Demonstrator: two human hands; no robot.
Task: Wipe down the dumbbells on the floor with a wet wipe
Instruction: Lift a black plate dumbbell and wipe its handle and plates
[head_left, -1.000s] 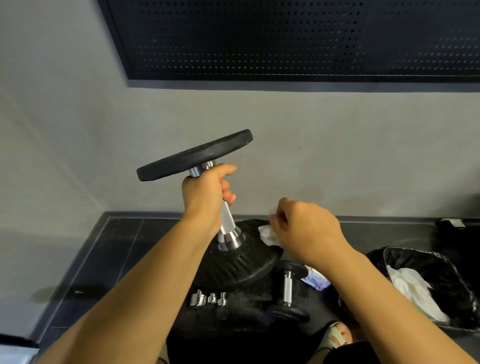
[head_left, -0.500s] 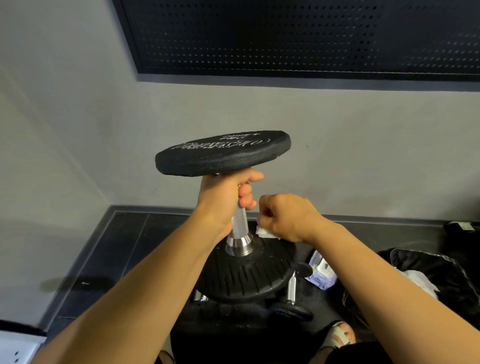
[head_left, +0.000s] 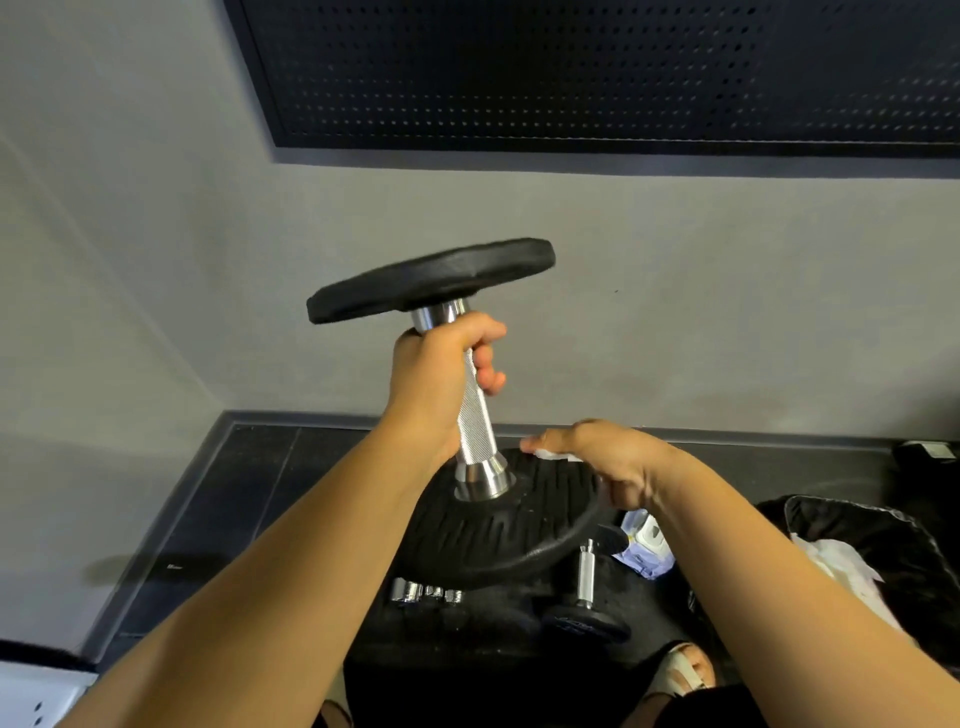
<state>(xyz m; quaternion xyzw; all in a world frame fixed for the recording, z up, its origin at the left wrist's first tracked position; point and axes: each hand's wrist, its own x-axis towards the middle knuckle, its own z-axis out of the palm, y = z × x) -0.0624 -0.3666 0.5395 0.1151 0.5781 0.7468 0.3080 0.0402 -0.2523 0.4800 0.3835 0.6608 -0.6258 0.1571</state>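
Note:
A large dumbbell (head_left: 475, 415) with black plates and a knurled chrome handle stands on end, tilted. My left hand (head_left: 441, 374) grips the top of its handle, just under the upper plate (head_left: 431, 280). My right hand (head_left: 608, 462) lies on the far edge of the lower plate (head_left: 498, 530) and presses a white wet wipe (head_left: 553, 455) against it; the wipe is mostly hidden under the fingers. A small dumbbell (head_left: 586, 587) lies on the floor behind the lower plate.
A wet wipe pack (head_left: 644, 551) lies to the right of the big dumbbell. A black bag (head_left: 872, 540) holding used wipes sits at the far right. Chrome collars (head_left: 426, 592) lie on the black mat. A grey wall rises close behind. A sandalled foot (head_left: 685, 670) is below.
My right hand dropped from beside the handle to the lower plate's far edge with the wipe. The dumbbell tilted, its upper plate swinging left and edge-on.

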